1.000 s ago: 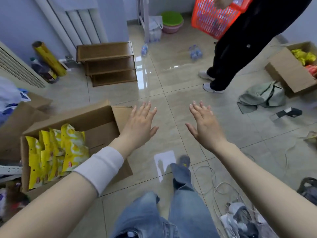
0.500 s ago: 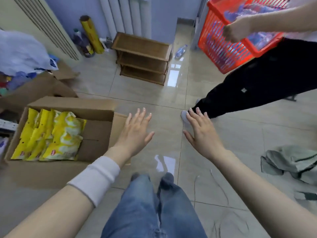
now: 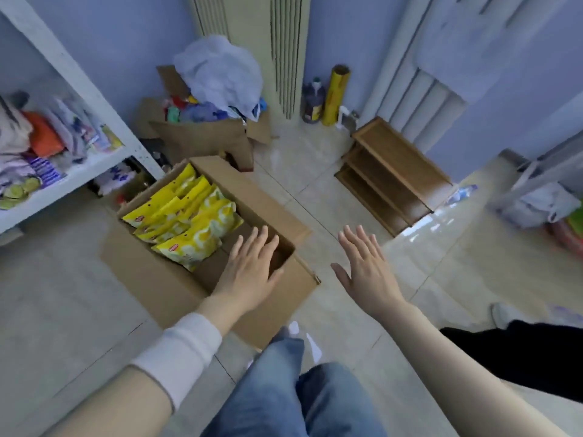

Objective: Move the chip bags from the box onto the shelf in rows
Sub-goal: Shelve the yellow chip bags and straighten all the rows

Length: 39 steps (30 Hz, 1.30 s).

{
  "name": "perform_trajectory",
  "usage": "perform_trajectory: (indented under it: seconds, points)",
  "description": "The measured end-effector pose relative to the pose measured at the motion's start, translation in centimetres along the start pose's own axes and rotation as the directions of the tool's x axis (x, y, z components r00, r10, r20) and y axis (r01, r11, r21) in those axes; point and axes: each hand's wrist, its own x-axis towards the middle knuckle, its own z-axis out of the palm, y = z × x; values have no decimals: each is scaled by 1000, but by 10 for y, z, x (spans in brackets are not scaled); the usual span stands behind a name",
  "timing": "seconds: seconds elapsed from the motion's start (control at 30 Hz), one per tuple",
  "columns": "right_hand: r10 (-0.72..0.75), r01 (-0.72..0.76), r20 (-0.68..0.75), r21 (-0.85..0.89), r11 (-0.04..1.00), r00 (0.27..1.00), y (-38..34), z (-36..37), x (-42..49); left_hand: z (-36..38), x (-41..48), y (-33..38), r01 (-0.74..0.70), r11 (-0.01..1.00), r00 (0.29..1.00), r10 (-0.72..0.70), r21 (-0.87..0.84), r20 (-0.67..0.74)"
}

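Left hand (image 3: 249,272), fingers spread and empty, hovers over the open brown cardboard box (image 3: 176,288), apparently placed to reach the yellow plastic chip bags (image 3: 189,244) at ten o'clock. Right hand (image 3: 367,272) spread, empty.

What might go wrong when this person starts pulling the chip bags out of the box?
The chip bags lie overlapped in the box, so lifting one may drag others out. The shelf already holds other packets, leaving little room for rows. Another person's leg stands close on the right, a likely bump.
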Motion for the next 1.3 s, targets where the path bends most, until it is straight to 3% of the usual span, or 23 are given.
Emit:
perform_trajectory:
  seconds: [0.13,0.27,0.4,0.5,0.6,0.7,0.87,0.97,1.17,1.3]
  points:
    - [-154,153,70,15,988,986,-20,7,58,4,4,-34,169,984,982,-173,-59,-73]
    - [-313,308,189,54,950,931,-38,38,116,21,2,-63,389,908,908,-406,-154,-100]
    - [-463,447,256,123,886,849,-54,77,162,44,-3,-80,580,780,790,-609,-233,-70]
    - [-511,534,359,42,844,781,-62,95,182,63,-6,-80,668,681,708,-705,-301,-25]
    - [-547,589,369,0,808,751,-63,111,196,80,-3,-79,732,621,661,-747,-282,70]
    - [-606,634,336,35,773,721,-71,138,222,91,9,-96,746,616,654,-749,-254,107]
    - [-671,661,157,115,741,725,-92,216,293,152,50,-185,618,733,694,-679,-285,-240]
    - [-697,691,16,124,712,716,-104,272,333,189,76,-241,572,794,704,-604,-205,-373]
    - [-765,768,-128,-41,640,631,-108,350,381,234,104,-310,516,857,761,-451,13,-465]
    - [-790,786,-168,-109,609,590,-113,365,389,235,109,-331,462,885,701,-320,63,-638]
